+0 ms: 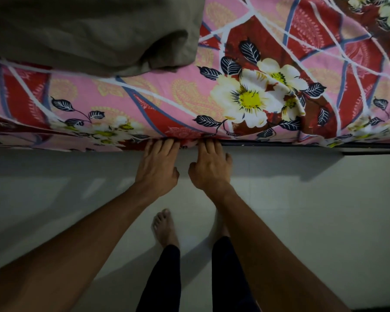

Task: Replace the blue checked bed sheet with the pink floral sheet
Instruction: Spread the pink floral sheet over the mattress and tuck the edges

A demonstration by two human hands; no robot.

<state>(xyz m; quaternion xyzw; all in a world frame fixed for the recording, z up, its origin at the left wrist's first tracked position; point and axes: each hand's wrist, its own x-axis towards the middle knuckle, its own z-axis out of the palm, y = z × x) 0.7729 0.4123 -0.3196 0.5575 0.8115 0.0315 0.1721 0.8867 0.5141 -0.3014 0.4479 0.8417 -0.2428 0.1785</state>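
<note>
Where the sheet (171, 95) drapes over the near side of the bed (279, 144), both hands meet its lower edge, side by side and just apart. The left hand (158, 167) lies palm down with its fingers straight and close together, their tips pressed against the bottom edge of the fabric where it turns under; the thumb sits along the side of the palm. The right hand (211, 168) is just beside it, fingers stretched forward and slightly bent, tips touching the same edge, thumb spread toward the left hand and little finger bent off to the outer side. Neither hand closes round the cloth; whether the very tips reach beneath the bed cannot be told, as the fold hides them. The sheet is pink with red panels, white and blue lines, large white flowers with yellow centres and dark leaves. It covers the top of the bed and hangs down its near side, puckering into folds around the big flower up and to the right of the hands. At the left its hem hangs lower and looser. A grey-brown blanket (88, 32) lies bunched on top of the sheet at the far left. To the right of the hands the bed's dark frame shows as a thin strip under the sheet. Below, one bare foot (164, 228) stands on a pale tiled floor (313, 210) between the forearms, and black leggings (164, 278) cover the legs.
</note>
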